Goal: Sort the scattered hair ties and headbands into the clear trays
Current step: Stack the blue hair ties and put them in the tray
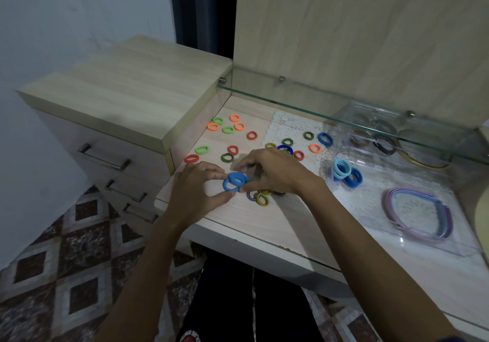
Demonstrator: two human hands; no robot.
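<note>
Both my hands meet over the tabletop's near left part. My left hand (197,190) and my right hand (272,172) pinch a small stack of blue hair ties (235,181) between their fingertips. Several loose ties in orange, green, red and striped colours (227,129) lie scattered behind them. An olive tie (262,199) and a dark striped one sit just under my right hand. A clear tray (341,182) to the right holds light and dark blue ties (344,173). A nearer clear tray (460,249) holds pink and purple headbands (415,213).
A glass shelf (344,106) hangs low over the back of the table, above another clear tray with dark headbands (383,143). A white lace doily (291,127) lies mid-table. A drawer cabinet (111,103) stands higher on the left.
</note>
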